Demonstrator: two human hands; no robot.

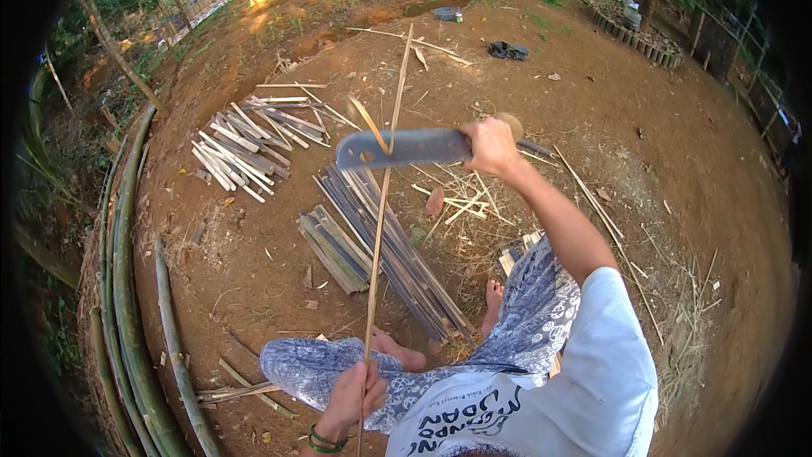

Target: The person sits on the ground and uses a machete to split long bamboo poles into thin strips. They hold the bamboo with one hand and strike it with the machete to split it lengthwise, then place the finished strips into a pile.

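Head view: person seated on bare dirt ground point(677, 169), knees bent, both feet near the lower middle. Left hand point(353, 398) is closed in a fist around the near end of a long thin bamboo strip point(382, 195); a green band sits on that wrist. The strip runs up and away from the body, its far tip reaching toward the top centre. Right hand point(491, 145), arm stretched out, is wrapped tight around the handle of a machete point(402, 148). The blade lies crosswise, pointing to the person's left, and meets the strip about a third of the way down from its tip; a thin sliver curls off at the contact point.

Just beyond the feet, a dark slat bundle point(389, 245) lies diagonal, directly under the strip. A pale slat pile point(245, 140) sits further left, well apart from the blade. Thick green bamboo poles point(127, 288) curve along the left edge of the ground, with brush behind them. Loose shavings point(461, 199) are scattered under the right arm and out to the right.

Ground right of the arm is mostly bare dirt with stray shavings. A dark cloth point(507, 51) and a small bowl point(446, 13) lie far off near the top edge. A low log border point(643, 41) closes the top right corner, another person's legs behind it.
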